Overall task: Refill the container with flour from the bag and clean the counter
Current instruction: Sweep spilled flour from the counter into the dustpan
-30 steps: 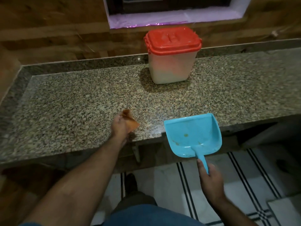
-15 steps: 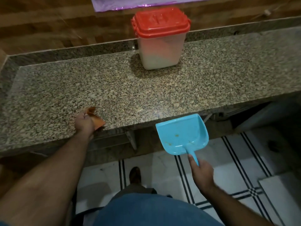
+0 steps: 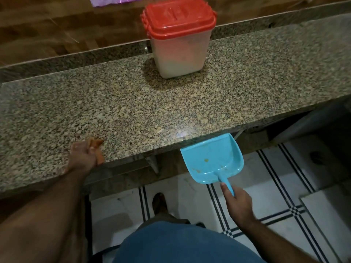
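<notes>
View from a head-worn camera looking down at a speckled granite bench (image 3: 171, 103) that runs across the scene. At about 12 o'clock, near the bench's back edge, stands a translucent plastic container (image 3: 178, 52) with white flour visible in its lower part. A red lid (image 3: 179, 17) sits closed on top of it.

At about 9 o'clock, the left hand (image 3: 83, 158) rests on the bench's front edge, its grip closed around a crumpled orange cloth (image 3: 96, 149) that pokes out above and beside the fingers and touches the granite.

At about 4 o'clock, the right hand (image 3: 237, 204) has its grip curled around the handle of a light blue dustpan (image 3: 212, 160). The pan is held in front of and slightly below the bench's front edge, its open mouth toward the edge; whether it touches the stone cannot be told. A few small yellowish specks lie inside the pan.

Below the bench is a white tiled floor (image 3: 190, 196) with dark stripe lines. At 6 o'clock the person's blue clothing (image 3: 180, 243) fills the bottom of the view, and a shoe tip (image 3: 159, 202) shows on the floor.
</notes>
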`<state>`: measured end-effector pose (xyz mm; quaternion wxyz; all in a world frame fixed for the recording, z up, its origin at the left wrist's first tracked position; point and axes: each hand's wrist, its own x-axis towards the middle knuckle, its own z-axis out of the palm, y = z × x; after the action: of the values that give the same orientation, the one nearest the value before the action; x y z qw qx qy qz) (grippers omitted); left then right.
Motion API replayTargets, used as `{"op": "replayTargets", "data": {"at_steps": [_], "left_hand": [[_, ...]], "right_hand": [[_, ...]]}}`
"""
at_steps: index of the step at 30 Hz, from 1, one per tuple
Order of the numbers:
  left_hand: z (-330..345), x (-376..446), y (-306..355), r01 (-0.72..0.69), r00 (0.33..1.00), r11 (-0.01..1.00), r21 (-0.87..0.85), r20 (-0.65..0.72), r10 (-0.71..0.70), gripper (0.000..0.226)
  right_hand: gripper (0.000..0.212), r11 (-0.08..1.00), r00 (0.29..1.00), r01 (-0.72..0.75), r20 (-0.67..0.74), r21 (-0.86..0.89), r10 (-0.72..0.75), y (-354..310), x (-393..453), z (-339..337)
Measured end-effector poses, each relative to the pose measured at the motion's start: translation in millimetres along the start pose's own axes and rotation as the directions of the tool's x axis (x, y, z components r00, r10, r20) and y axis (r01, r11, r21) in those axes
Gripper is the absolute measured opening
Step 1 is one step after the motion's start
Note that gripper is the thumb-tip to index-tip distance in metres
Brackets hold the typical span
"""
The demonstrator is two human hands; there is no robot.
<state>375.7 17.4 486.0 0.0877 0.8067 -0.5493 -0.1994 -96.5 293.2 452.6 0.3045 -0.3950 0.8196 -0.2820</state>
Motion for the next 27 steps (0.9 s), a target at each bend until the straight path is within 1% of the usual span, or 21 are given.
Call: {"op": "replayTargets", "data": {"at_steps": [2,3,6,8,9,10,11,12,14,15,16,17,18,19,20,22,23,24,25,26,27], "left_hand": [[17.7,-3.2,3.5,0.04,0.999,0.995,0.097,-0.007,-0.04,0.072],[22.4,-11.3,15.9,0.05,0.999,0.996,0.075,-0.019,-0.049,0.073],[47.8,-28.4,62.0,-0.011,0.995,0.999,0.05,-0.096,0.016,0.055],[69.4,-40.3,109.1,-0.039,0.993,0.998,-0.05,-0.114,0.033,0.04],[79.7,-55.5,139.4,-0.1,0.992,0.989,-0.109,-0.089,0.09,0.037],[88.6,-72.3,170.2,-0.169,0.986,0.967,-0.192,-0.033,0.165,0.038],[98.5,-86.9,196.4,-0.256,0.961,0.923,-0.289,0.025,0.275,0.04],[107.1,-100.7,223.5,-0.305,0.922,0.871,-0.386,0.109,0.371,0.039],[115.6,-122.3,265.8,-0.328,0.826,0.807,-0.49,0.266,0.497,0.039],[115.1,-130.4,281.0,-0.341,0.782,0.78,-0.525,0.303,0.545,0.04],[114.0,-132.7,290.6,-0.316,0.769,0.756,-0.574,0.312,0.558,0.041],[107.4,-132.2,293.8,-0.25,0.781,0.713,-0.655,0.298,0.548,0.041],[98.9,-127.6,291.3,-0.154,0.808,0.647,-0.746,0.282,0.517,0.042],[90.7,-118.0,279.4,-0.103,0.85,0.595,-0.797,0.24,0.469,0.043],[79.3,-109.4,263.0,-0.12,0.894,0.578,-0.807,0.165,0.417,0.043],[61.3,-85.8,214.9,-0.247,0.944,0.671,-0.699,-0.017,0.33,0.044],[53.7,-71.5,188.1,-0.284,0.955,0.74,-0.61,-0.111,0.274,0.04],[49.1,-58.1,161.2,-0.28,0.959,0.822,-0.497,-0.183,0.216,0.036],[49.7,-46.9,136.4,-0.212,0.962,0.914,-0.345,-0.236,0.134,0.033],[54.8,-38.3,118.9,-0.098,0.965,0.977,-0.192,-0.258,0.046,0.033],[65.3,-36.9,112.3,-0.008,0.968,0.998,-0.063,-0.251,-0.008,0.034]], "right_hand": [[0.052,1.0,1.0,-0.017,0.011,0.001,0.017,5.4,-1.3,-0.4],[0.053,1.0,0.999,-0.03,0.015,-0.004,0.03,9.3,-2.0,0.2],[0.061,0.997,0.996,-0.079,0.04,-0.016,0.079,19.4,-2.5,6.6],[0.061,0.996,0.995,-0.083,0.052,-0.027,0.085,18.9,-1.6,11.6],[0.059,0.996,0.995,-0.083,0.054,-0.034,0.084,16.4,-0.3,13.2],[0.056,0.996,0.995,-0.076,0.058,-0.044,0.079,12.8,0.8,14.1],[0.056,0.996,0.995,-0.067,0.064,-0.053,0.07,9.4,2.5,15.0],[0.056,0.997,0.996,-0.058,0.071,-0.059,0.062,6.8,4.1,15.5],[0.056,0.996,0.995,-0.054,0.076,-0.065,0.059,3.3,7.4,16.2],[0.056,0.997,0.995,-0.057,0.074,-0.059,0.061,1.4,9.2,16.0],[0.056,0.997,0.995,-0.058,0.073,-0.049,0.062,-0.2,11.0,15.3],[0.055,0.997,0.996,-0.057,0.073,-0.043,0.06,-0.6,12.8,14.8],[0.055,0.998,0.996,-0.053,0.076,-0.042,0.056,-0.5,14.7,13.5],[0.055,0.998,0.995,-0.051,0.08,-0.042,0.055,0.6,16.4,12.1],[0.055,0.998,0.995,-0.05,0.085,-0.04,0.053,2.2,17.7,10.3],[0.055,0.998,0.995,-0.042,0.091,-0.035,0.045,6.0,19.5,6.5],[0.055,0.999,0.995,-0.035,0.094,-0.037,0.038,8.0,20.0,4.8],[0.055,0.999,0.995,-0.025,0.096,-0.041,0.028,10.1,20.2,3.1],[0.054,0.999,0.995,-0.013,0.096,-0.047,0.017,12.9,20.5,1.7],[0.055,0.998,0.995,-0.004,0.098,-0.056,0.009,15.7,20.9,0.4],[0.055,0.998,0.995,-0.002,0.101,-0.059,0.008,18.2,21.4,-0.7]]}}
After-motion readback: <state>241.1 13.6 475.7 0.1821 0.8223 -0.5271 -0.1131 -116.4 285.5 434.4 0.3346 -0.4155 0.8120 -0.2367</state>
